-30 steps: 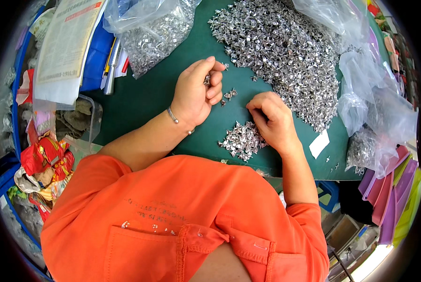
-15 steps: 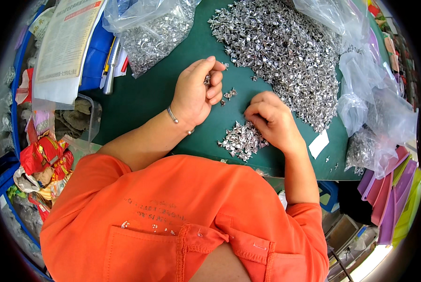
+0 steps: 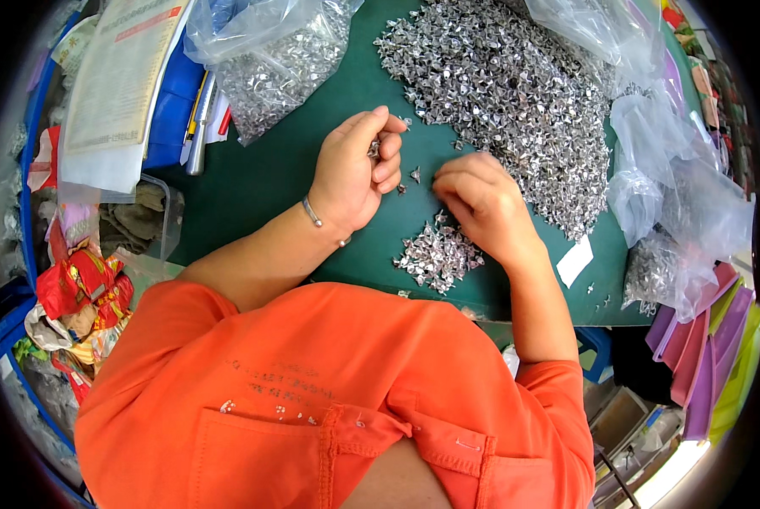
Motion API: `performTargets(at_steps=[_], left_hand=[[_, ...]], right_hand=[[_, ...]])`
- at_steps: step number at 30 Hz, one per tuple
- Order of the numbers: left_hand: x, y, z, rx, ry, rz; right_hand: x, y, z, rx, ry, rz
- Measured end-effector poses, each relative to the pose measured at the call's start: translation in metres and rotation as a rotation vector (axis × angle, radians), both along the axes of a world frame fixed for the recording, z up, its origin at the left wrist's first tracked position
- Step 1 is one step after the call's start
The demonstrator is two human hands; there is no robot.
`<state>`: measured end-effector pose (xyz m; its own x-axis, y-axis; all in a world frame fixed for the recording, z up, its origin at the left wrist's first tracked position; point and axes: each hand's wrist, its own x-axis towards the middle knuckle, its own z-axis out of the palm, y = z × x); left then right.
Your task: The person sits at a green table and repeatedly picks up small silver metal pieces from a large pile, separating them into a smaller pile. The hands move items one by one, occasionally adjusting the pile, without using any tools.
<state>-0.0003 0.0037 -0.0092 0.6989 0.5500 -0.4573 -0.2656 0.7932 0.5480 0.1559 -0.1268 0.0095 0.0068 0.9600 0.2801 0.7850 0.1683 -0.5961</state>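
Note:
My left hand [image 3: 354, 168] is curled above the green tabletop, with several small shiny metal pieces [image 3: 374, 149] showing inside its fingers. One more piece [image 3: 407, 123] sits by the tip of its index finger. To the right, my right hand [image 3: 488, 208] has its fingers bent and pressed together; whatever they hold is hidden. Just below it lies a small heap of metal pieces [image 3: 437, 258]. A couple of loose pieces [image 3: 415, 175] lie between the hands. Beyond my right hand spreads a large pile of the same silvery pieces [image 3: 516, 93].
A clear bag of metal pieces [image 3: 291, 72] lies at the far left, beside a blue bin [image 3: 174, 102] with pen-like tools. More plastic bags [image 3: 664, 178] crowd the right edge. A white paper slip [image 3: 575, 260] lies on the green table [image 3: 252, 191]. Purple and green trays [image 3: 711, 356] stand lower right.
My right hand has shifted slightly up and left, off the small heap. Fewer loose pieces lie between the hands. My left hand has hardly moved.

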Motion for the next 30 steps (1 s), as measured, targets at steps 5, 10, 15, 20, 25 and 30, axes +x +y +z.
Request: performTargets(at_steps=[5, 10, 15, 20, 25, 30], left_hand=[[-0.001, 0.001, 0.0, -0.001, -0.013, -0.002], [-0.001, 0.001, -0.001, 0.01, -0.01, 0.003], [-0.001, 0.001, 0.001, -0.004, -0.001, 0.0], [-0.001, 0.0, 0.001, -0.006, 0.001, 0.005], [-0.001, 0.001, -0.003, 0.006, -0.016, 0.003], [0.0, 0.0, 0.001, 0.009, -0.003, 0.007]], right_hand=[[0.004, -0.01, 0.002, 0.045, 0.127, -0.283], [-0.004, -0.006, -0.002, -0.012, 0.103, -0.056], [-0.008, -0.013, -0.005, -0.059, 0.179, -0.131], [-0.01, -0.016, -0.004, -0.032, 0.24, -0.184], [-0.005, -0.017, -0.002, -0.068, 0.083, -0.112], [-0.003, -0.024, -0.007, -0.007, 0.044, -0.163]])
